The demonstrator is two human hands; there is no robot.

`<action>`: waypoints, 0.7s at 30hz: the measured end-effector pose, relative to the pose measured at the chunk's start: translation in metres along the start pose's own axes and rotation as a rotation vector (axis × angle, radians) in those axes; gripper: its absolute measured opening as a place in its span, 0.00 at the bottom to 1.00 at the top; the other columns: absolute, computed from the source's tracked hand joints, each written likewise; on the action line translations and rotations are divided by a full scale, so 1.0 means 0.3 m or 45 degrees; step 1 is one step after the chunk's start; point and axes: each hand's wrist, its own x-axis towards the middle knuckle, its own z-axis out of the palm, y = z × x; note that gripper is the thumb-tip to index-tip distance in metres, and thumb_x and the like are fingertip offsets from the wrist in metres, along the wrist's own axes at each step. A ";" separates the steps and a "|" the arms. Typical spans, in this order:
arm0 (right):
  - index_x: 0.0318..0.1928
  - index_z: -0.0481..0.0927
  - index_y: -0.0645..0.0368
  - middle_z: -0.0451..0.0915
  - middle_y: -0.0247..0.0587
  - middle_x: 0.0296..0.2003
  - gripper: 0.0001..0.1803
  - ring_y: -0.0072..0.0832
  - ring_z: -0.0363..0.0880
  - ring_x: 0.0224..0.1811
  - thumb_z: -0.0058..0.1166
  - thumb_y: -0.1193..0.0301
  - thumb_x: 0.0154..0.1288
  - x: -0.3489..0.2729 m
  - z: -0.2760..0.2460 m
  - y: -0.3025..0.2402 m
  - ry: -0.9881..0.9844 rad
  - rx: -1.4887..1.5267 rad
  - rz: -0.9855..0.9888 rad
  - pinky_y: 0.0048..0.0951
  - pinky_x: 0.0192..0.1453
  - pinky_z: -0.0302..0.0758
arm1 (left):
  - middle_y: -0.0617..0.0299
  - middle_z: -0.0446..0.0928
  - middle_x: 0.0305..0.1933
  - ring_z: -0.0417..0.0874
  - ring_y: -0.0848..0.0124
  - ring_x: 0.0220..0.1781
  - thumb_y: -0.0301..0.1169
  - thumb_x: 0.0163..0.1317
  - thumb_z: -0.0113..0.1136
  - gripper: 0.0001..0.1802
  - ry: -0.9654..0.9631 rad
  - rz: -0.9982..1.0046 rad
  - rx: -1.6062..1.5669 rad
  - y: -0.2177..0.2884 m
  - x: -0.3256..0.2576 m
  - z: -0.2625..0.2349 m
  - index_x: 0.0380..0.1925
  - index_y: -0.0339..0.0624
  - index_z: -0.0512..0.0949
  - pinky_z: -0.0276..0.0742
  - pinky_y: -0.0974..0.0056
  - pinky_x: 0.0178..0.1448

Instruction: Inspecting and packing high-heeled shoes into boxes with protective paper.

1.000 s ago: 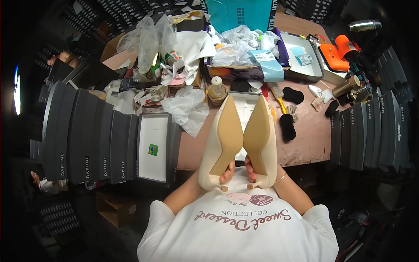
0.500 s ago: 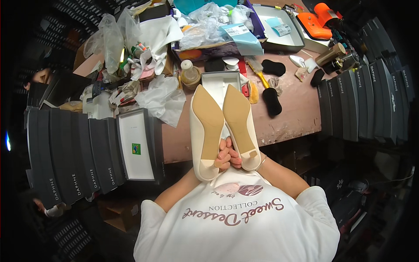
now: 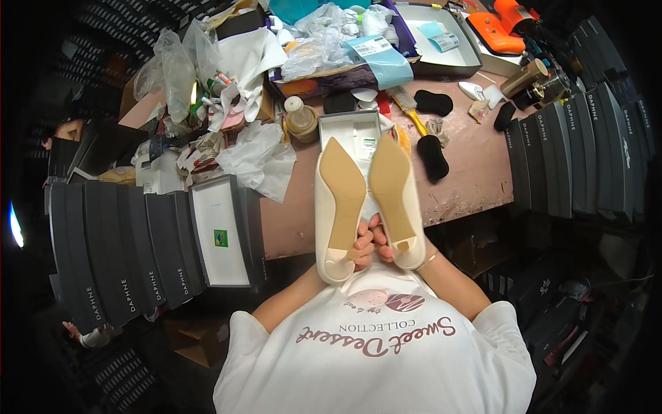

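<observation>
Two cream high-heeled shoes are held side by side, their tan soles facing up and their pointed toes away from me. My left hand point(image 3: 363, 246) is closed on the left shoe point(image 3: 340, 207), with fingers curled at the arch near the heel. My right hand point(image 3: 379, 238) grips the right shoe point(image 3: 396, 196) in the same place. The fingertips of both hands come close together between the heels. Behind the toes, partly hidden by them, a small open white-lined box point(image 3: 349, 127) lies on the pinkish table point(image 3: 462, 162).
Dark shoeboxes stand in rows at left point(image 3: 110, 255) and right point(image 3: 552, 162). An open box half point(image 3: 221, 241) leans by the left row. Behind are a jar point(image 3: 301, 119), a yellow-handled brush point(image 3: 408, 110), black sponges point(image 3: 432, 157), crumpled tissue point(image 3: 256, 160) and a bag-filled carton point(image 3: 327, 81).
Both shoes have shifted slightly right in view, and their toes have spread a little farther apart. My hands stay on them near the heels.
</observation>
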 end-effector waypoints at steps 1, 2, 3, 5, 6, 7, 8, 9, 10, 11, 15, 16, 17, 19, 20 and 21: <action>0.52 0.68 0.67 0.75 0.48 0.28 0.26 0.38 0.79 0.23 0.46 0.55 0.68 -0.023 -0.032 -0.043 0.024 -0.041 -0.103 0.33 0.22 0.76 | 0.60 0.67 0.29 0.67 0.72 0.24 0.43 0.68 0.47 0.17 0.013 0.002 0.002 0.000 -0.004 -0.002 0.41 0.38 0.69 0.68 0.66 0.34; 0.54 0.67 0.68 0.77 0.50 0.31 0.27 0.40 0.82 0.27 0.47 0.56 0.68 -0.064 -0.074 -0.102 -0.063 -0.044 -0.211 0.35 0.26 0.80 | 0.60 0.67 0.29 0.67 0.72 0.24 0.43 0.67 0.48 0.18 0.003 0.023 0.029 0.002 -0.014 -0.004 0.42 0.38 0.70 0.68 0.66 0.34; 0.56 0.66 0.69 0.78 0.52 0.32 0.28 0.40 0.83 0.30 0.49 0.56 0.67 -0.125 -0.133 -0.181 -0.018 -0.271 -0.415 0.37 0.29 0.82 | 0.59 0.67 0.29 0.66 0.72 0.24 0.43 0.67 0.48 0.19 -0.006 0.048 0.057 0.005 -0.026 -0.006 0.43 0.37 0.70 0.68 0.66 0.34; 0.55 0.70 0.65 0.77 0.43 0.31 0.21 0.31 0.81 0.26 0.47 0.63 0.68 -0.245 -0.180 -0.359 0.550 -0.993 -0.735 0.30 0.28 0.80 | 0.58 0.71 0.32 0.70 0.70 0.26 0.45 0.66 0.49 0.22 0.067 0.155 0.153 0.023 -0.069 0.002 0.45 0.35 0.72 0.70 0.67 0.33; 0.50 0.73 0.64 0.76 0.36 0.30 0.14 0.24 0.76 0.28 0.46 0.70 0.68 -0.298 -0.233 -0.440 0.803 -1.232 -0.789 0.27 0.33 0.77 | 0.57 0.72 0.33 0.72 0.70 0.28 0.44 0.66 0.50 0.22 0.229 0.260 0.349 0.065 -0.116 -0.024 0.46 0.35 0.71 0.71 0.67 0.34; 0.49 0.75 0.64 0.77 0.38 0.29 0.14 0.27 0.77 0.28 0.46 0.69 0.68 -0.341 -0.286 -0.505 1.075 -1.526 -0.795 0.30 0.35 0.77 | 0.57 0.73 0.34 0.74 0.69 0.31 0.44 0.66 0.51 0.22 0.392 0.350 0.542 0.130 -0.172 -0.074 0.47 0.34 0.71 0.72 0.66 0.35; 0.47 0.76 0.64 0.78 0.40 0.29 0.14 0.30 0.77 0.28 0.46 0.69 0.68 -0.381 -0.353 -0.568 1.359 -1.817 -0.796 0.33 0.36 0.76 | 0.56 0.74 0.36 0.76 0.68 0.33 0.44 0.66 0.52 0.22 0.551 0.433 0.734 0.184 -0.219 -0.094 0.47 0.34 0.71 0.74 0.66 0.35; 0.47 0.76 0.64 0.78 0.44 0.29 0.14 0.36 0.77 0.29 0.46 0.68 0.67 -0.425 -0.483 -0.637 1.510 -2.102 -0.685 0.37 0.39 0.75 | 0.56 0.75 0.38 0.77 0.66 0.36 0.42 0.65 0.53 0.22 0.644 0.546 0.846 0.218 -0.264 -0.074 0.50 0.34 0.70 0.76 0.65 0.37; 0.47 0.76 0.64 0.79 0.49 0.30 0.15 0.43 0.78 0.30 0.46 0.67 0.67 -0.439 -0.603 -0.671 1.666 -2.375 -0.550 0.42 0.42 0.74 | 0.55 0.76 0.39 0.79 0.64 0.39 0.40 0.65 0.55 0.23 0.737 0.651 0.959 0.250 -0.297 -0.058 0.52 0.33 0.70 0.78 0.65 0.39; 0.48 0.75 0.64 0.78 0.54 0.34 0.16 0.49 0.77 0.34 0.47 0.67 0.66 -0.402 -0.644 -0.674 1.764 -2.466 -0.349 0.44 0.45 0.73 | 0.55 0.76 0.40 0.79 0.63 0.41 0.38 0.64 0.56 0.24 1.002 0.740 1.079 0.273 -0.305 -0.054 0.55 0.33 0.68 0.77 0.64 0.44; 0.52 0.73 0.66 0.75 0.57 0.48 0.19 0.53 0.72 0.51 0.52 0.67 0.65 -0.076 -0.297 -0.593 1.552 -2.731 -1.297 0.44 0.55 0.69 | 0.54 0.76 0.46 0.78 0.61 0.48 0.34 0.63 0.58 0.29 1.632 0.701 1.463 0.454 -0.484 -0.343 0.61 0.33 0.64 0.73 0.61 0.55; 0.51 0.73 0.66 0.75 0.57 0.48 0.19 0.53 0.72 0.50 0.55 0.70 0.62 0.015 -0.222 -0.555 1.183 -2.855 -1.458 0.43 0.54 0.70 | 0.54 0.76 0.47 0.78 0.62 0.49 0.34 0.62 0.59 0.30 1.833 0.798 1.703 0.449 -0.500 -0.377 0.62 0.33 0.64 0.72 0.61 0.56; 0.49 0.75 0.65 0.75 0.56 0.48 0.19 0.50 0.72 0.52 0.56 0.72 0.57 0.092 -0.081 -0.486 0.906 -2.754 -0.994 0.44 0.58 0.67 | 0.54 0.75 0.49 0.77 0.62 0.49 0.34 0.62 0.59 0.30 2.027 0.906 1.944 0.446 -0.510 -0.397 0.62 0.34 0.63 0.70 0.60 0.57; 0.49 0.76 0.62 0.75 0.54 0.50 0.21 0.47 0.69 0.58 0.59 0.72 0.53 0.248 -0.040 -0.335 0.645 -3.401 -1.112 0.44 0.63 0.62 | 0.41 0.71 0.56 0.74 0.53 0.58 0.30 0.60 0.58 0.29 2.195 1.204 2.447 0.392 -0.423 -0.249 0.60 0.31 0.65 0.67 0.56 0.62; 0.46 0.78 0.62 0.75 0.52 0.51 0.19 0.45 0.68 0.59 0.59 0.71 0.52 0.321 -0.084 -0.286 0.570 -3.691 -1.236 0.45 0.64 0.61 | 0.42 0.71 0.56 0.74 0.54 0.58 0.30 0.60 0.59 0.29 2.006 1.234 2.554 0.343 -0.385 -0.158 0.60 0.31 0.65 0.67 0.56 0.62; 0.43 0.79 0.61 0.77 0.50 0.47 0.15 0.43 0.71 0.56 0.56 0.71 0.54 0.356 -0.122 -0.271 0.595 -3.767 -1.084 0.46 0.62 0.62 | 0.42 0.71 0.56 0.74 0.54 0.58 0.30 0.60 0.59 0.28 1.823 1.265 2.644 0.305 -0.366 -0.091 0.60 0.32 0.66 0.68 0.56 0.61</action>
